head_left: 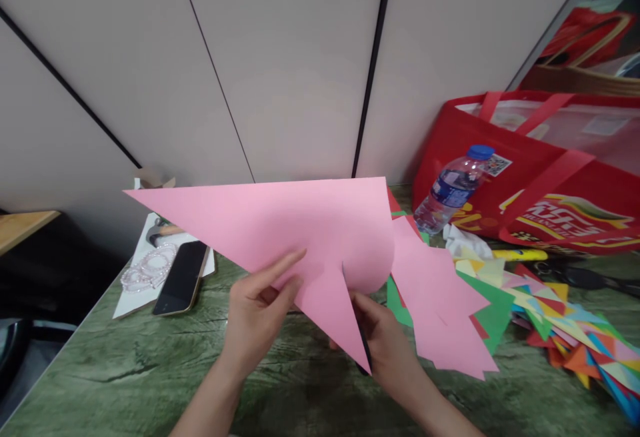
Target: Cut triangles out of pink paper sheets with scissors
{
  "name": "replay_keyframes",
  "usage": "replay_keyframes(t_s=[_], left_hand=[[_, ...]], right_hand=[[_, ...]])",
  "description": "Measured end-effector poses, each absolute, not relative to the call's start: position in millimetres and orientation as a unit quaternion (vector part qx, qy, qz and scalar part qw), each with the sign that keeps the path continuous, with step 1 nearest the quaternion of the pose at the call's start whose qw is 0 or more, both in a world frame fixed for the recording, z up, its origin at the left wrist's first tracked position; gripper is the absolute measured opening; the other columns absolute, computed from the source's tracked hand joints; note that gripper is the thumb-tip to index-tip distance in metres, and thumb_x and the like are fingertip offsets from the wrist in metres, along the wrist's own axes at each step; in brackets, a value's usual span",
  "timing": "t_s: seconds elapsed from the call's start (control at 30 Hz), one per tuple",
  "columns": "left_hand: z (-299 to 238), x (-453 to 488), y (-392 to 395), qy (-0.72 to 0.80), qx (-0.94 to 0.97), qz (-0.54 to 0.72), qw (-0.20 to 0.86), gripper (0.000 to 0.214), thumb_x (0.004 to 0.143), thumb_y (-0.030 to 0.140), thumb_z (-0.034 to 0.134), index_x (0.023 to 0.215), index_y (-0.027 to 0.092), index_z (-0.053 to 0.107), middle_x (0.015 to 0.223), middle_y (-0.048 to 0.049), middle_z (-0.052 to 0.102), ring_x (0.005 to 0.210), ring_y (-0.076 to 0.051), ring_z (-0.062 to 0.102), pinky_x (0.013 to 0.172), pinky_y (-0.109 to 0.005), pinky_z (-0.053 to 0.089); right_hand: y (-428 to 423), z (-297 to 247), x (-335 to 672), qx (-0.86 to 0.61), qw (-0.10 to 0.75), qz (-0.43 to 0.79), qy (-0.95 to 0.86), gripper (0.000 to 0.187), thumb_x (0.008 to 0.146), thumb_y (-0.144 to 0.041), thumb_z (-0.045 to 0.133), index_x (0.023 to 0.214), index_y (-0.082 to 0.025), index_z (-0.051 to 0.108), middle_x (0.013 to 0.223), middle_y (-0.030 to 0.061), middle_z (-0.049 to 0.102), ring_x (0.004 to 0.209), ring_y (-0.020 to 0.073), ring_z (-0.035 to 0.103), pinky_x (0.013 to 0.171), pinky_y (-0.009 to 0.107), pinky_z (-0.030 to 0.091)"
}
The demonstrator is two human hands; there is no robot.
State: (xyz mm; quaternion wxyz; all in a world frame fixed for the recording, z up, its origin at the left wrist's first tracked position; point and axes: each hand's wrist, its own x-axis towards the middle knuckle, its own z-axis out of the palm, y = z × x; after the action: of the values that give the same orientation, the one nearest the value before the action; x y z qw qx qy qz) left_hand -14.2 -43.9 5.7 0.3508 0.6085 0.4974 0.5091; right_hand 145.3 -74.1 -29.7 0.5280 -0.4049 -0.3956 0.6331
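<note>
A large pink sheet of paper point(280, 223) is held up over the green marbled table point(125, 363), bent over on itself at the right. My left hand point(257, 307) pinches its lower edge, thumb in front and fingers behind. My right hand point(385, 343) is closed under the sheet's lower point, gripping the paper together with a dark thin object, partly hidden by the paper. More pink sheets point(440, 303) lie just to the right.
A pile of coloured paper triangles point(560, 323) spreads at the right. Behind it stand a red shopping bag point(545, 183) and a leaning water bottle point(453, 187). A phone point(181, 277), a bead bracelet point(147, 267) and white paper lie left. A grey panelled wall stands behind.
</note>
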Motion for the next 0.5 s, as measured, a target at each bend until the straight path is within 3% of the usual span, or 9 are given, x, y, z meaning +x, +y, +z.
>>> replay_keyframes(t_s=[0.1,0.27,0.5], left_hand=[[9.2,-11.6,-44.1,0.492,0.618,0.495,0.362,0.029,0.072,0.019,0.067,0.099,0.028,0.074,0.059,0.0024,0.066,0.037,-0.005,0.040,0.036,-0.018,0.041],[9.5,-10.3,-44.2,0.490,0.622,0.468,0.393,0.032,0.072,0.022,0.067,0.104,0.027,0.072,0.073,-0.0020,0.071,0.040,-0.007,0.043,0.037,-0.021,0.042],[5.4,-10.7,-44.8,0.506,0.618,0.446,0.405,0.036,0.074,0.025,0.066,0.109,0.026,0.069,0.052,0.0037,0.052,0.040,-0.006,0.024,0.036,-0.020,0.032]], right_hand=[[-72.7,-30.3,147.3,-0.398,0.534,0.633,-0.394,0.026,0.056,-0.012,0.076,0.078,-0.022,0.067,0.074,-0.0010,0.069,0.066,0.0144,0.062,0.060,0.022,0.048],[-71.8,-27.8,151.5,-0.384,0.535,0.638,-0.400,0.029,0.056,-0.010,0.076,0.080,-0.023,0.067,0.082,0.0003,0.072,0.077,0.0173,0.066,0.071,0.024,0.050],[-72.1,-28.7,149.8,-0.398,0.547,0.623,-0.393,0.029,0.054,-0.018,0.079,0.081,-0.021,0.067,0.084,0.0038,0.073,0.078,0.0218,0.067,0.070,0.030,0.053]])
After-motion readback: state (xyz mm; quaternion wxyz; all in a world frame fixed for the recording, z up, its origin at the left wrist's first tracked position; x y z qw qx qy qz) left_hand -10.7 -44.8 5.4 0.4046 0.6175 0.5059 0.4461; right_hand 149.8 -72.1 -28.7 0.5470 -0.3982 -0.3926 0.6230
